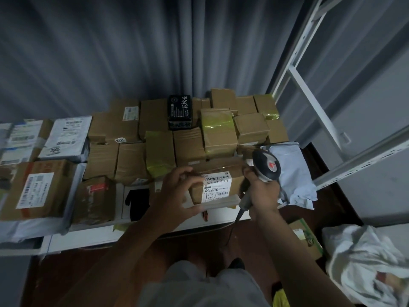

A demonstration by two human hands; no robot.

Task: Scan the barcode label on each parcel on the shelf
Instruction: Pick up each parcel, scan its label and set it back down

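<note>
A brown cardboard parcel (230, 171) lies at the front right of the white shelf (106, 235), its white barcode label (217, 188) facing up. My left hand (177, 193) grips the parcel's left end, thumb under, fingers over the top. My right hand (262, 193) holds a grey and black barcode scanner (266, 166) by its handle, just right of the label, with the head tilted over the parcel. The scanner's cable hangs down below my right hand.
Many brown boxes (159, 151) crowd the shelf, with a black carton (179, 111) at the back. White mailers (66, 138) and a labelled box (37, 189) lie at left. A grey poly bag (294, 171) sits right of the scanner. White rack posts (309, 94) stand at right.
</note>
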